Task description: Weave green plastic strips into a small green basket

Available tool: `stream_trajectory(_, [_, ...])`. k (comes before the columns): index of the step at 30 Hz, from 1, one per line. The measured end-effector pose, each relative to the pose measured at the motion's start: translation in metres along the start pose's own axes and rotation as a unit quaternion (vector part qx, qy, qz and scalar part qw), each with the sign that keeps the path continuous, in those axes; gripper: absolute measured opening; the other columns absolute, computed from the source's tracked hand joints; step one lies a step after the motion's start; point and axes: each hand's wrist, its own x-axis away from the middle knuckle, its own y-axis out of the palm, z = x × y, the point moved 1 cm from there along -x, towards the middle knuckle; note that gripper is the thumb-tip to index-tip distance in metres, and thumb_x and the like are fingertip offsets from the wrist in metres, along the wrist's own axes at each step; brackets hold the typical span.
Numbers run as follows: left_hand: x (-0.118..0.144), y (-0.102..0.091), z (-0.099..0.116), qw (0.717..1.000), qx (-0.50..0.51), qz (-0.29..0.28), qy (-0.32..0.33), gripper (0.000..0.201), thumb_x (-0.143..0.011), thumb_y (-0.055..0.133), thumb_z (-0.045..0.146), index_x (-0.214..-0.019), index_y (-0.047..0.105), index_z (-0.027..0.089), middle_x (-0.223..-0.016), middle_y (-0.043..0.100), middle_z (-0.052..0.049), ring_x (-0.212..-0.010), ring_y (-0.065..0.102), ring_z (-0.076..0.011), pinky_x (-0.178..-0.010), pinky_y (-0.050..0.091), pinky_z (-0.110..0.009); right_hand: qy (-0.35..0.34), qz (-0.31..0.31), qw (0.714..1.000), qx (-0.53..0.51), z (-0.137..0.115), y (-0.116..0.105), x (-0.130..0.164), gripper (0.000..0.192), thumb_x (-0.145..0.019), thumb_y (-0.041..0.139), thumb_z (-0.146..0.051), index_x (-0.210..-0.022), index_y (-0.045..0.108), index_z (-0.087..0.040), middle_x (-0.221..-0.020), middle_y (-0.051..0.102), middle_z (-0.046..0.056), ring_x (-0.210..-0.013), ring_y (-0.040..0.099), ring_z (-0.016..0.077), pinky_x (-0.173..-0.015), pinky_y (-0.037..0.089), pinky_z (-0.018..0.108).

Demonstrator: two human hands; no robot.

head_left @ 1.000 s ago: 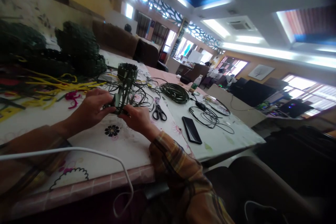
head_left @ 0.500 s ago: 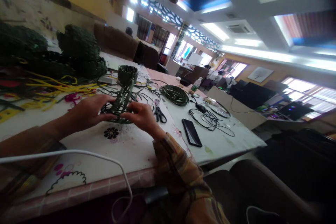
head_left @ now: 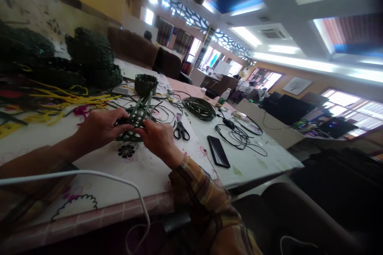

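Both hands grip a piece of dark green woven strips [head_left: 138, 117], a loose lattice with strips running away from me. My left hand [head_left: 103, 127] pinches its left edge between thumb and fingers. At the near right edge, my right hand [head_left: 158, 137] is closed on the same weave, its thumb and fingertips close to the left thumb. Just behind it stands a small dark green woven basket [head_left: 145, 83]. To the right of my right hand lies a pair of black-handled scissors [head_left: 181, 131]. Loose green strips spread around the weave.
A coil of green strip [head_left: 199, 108], a phone [head_left: 218, 150], a black cable [head_left: 235, 135] and a bottle [head_left: 224, 96] lie or stand on the right. Yellow strips [head_left: 72, 99] and dark green woven pieces [head_left: 91, 53] fill the left. A white cable [head_left: 113, 177] crosses in front.
My right hand has shifted slightly left and down, closer to my left hand. The woven strips they hold now lie lower and flatter.
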Motion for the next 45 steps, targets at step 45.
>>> stream_trajectory(45, [0.001, 0.004, -0.004, 0.992, 0.074, 0.088, -0.044, 0.041, -0.087, 0.063, 0.053, -0.114, 0.063, 0.022, -0.1, 0.062, -0.006, -0.098, 0.056, -0.0271, -0.094, 0.043, -0.044, -0.046, 0.139, 0.986, -0.074, 0.029, 0.036, -0.009, 0.037, -0.093, 0.059, -0.052, -0.079, 0.06, -0.018, -0.064, 0.059, -0.001, -0.057, 0.052, 0.01, -0.059, 0.032, 0.022])
